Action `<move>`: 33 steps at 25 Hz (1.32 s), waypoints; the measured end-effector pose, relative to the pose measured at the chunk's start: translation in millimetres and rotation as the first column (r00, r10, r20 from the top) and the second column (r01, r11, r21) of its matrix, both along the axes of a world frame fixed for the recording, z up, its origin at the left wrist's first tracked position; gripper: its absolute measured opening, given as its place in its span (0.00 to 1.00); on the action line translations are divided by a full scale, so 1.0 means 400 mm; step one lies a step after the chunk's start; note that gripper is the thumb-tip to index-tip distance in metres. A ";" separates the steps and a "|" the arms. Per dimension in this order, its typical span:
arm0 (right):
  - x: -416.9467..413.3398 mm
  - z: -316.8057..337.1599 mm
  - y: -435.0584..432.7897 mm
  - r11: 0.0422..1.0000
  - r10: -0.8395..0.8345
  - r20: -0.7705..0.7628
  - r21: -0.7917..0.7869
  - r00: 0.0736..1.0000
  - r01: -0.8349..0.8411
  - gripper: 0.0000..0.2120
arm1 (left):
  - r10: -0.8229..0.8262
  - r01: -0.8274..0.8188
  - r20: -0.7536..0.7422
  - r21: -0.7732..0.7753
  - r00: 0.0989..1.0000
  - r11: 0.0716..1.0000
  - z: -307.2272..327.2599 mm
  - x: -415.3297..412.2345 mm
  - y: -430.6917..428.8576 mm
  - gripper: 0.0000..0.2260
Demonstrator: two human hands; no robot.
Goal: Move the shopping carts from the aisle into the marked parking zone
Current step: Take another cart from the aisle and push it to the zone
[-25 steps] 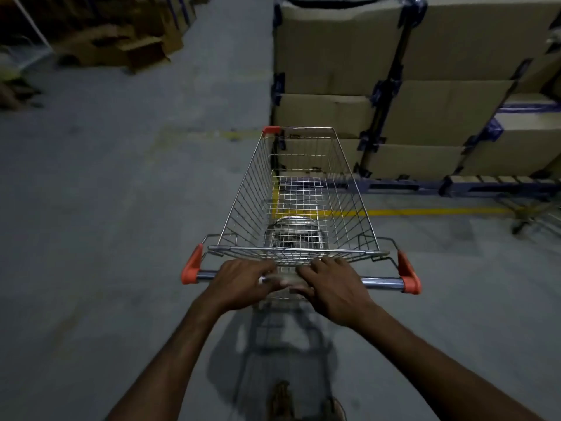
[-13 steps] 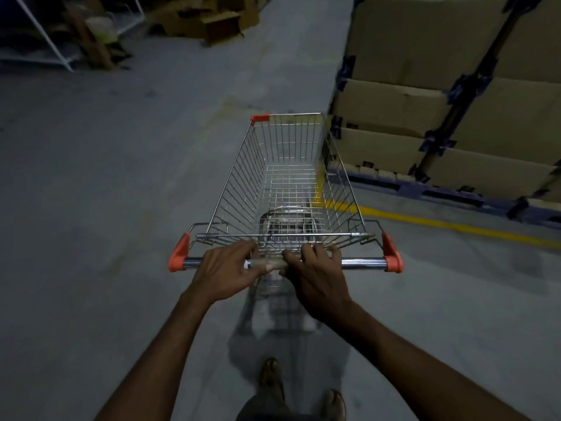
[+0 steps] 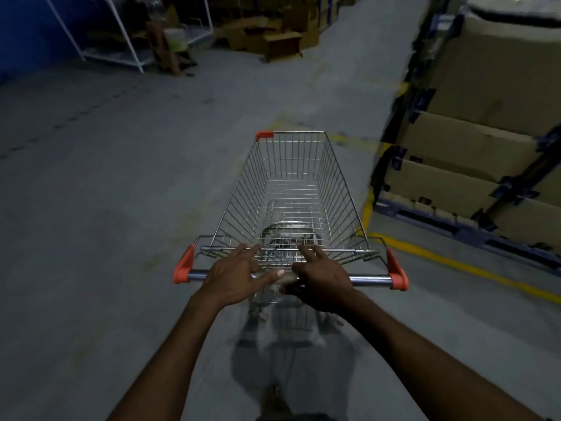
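My left hand (image 3: 236, 276) lies flat over the middle of the bar (image 3: 368, 280), fingers straight and spread, thumb laid along the tube. My right hand (image 3: 321, 278) sits just beside it, fingers also splayed forward over the bar. Its thumb seems to be under the tube, but I cannot tell for sure. Neither hand wraps the bar, so I judge I have push but little steering and almost no braking.

Both hands are bunched at the centre, well apart from the red caps (image 3: 182, 265) at the bar's ends. That gives poor leverage if a wheel swivels. The underframe is blurred and I cannot see the wheels at all.

The cart (image 3: 291, 192) stands on the open floor (image 3: 106, 208), its nose pointing far. The main risk is on the right. The corner of the pallet (image 3: 440, 220) with its stacked boxes (image 3: 473, 141) lies near the basket's right side. A small drift right would clip that corner, and open palms would not hold the cart back.

A yellow line (image 3: 455, 262) runs along the pallet's foot. I cannot tell whether it marks the parking zone, so I could end up parking in the wrong place.

Far ahead are a rack (image 3: 121, 41) and loose cartons (image 3: 282, 45). If the cart slips from my palms, I expect it to coast toward them. The dim light makes judging gaps harder.
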State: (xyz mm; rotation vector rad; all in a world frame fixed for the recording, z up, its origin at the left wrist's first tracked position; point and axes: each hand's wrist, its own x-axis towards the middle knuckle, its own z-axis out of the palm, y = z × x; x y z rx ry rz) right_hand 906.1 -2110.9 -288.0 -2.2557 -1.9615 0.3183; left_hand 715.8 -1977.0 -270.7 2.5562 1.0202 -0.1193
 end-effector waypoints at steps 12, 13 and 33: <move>-0.050 0.047 0.446 0.986 0.157 0.162 -0.089 0.974 -0.144 0.14 | 0.088 -0.089 -0.034 -0.034 0.996 0.995 0.025 -0.103 0.361 0.45; -0.047 0.052 0.481 0.982 0.175 0.170 -0.096 0.970 -0.161 0.14 | 0.098 -0.099 -0.031 -0.022 0.995 0.995 0.022 -0.105 0.384 0.48; -0.112 -0.053 1.464 0.839 0.503 0.109 0.175 0.857 -0.515 0.08 | 0.410 -0.427 0.121 0.205 0.904 0.881 -0.012 -0.233 1.156 0.33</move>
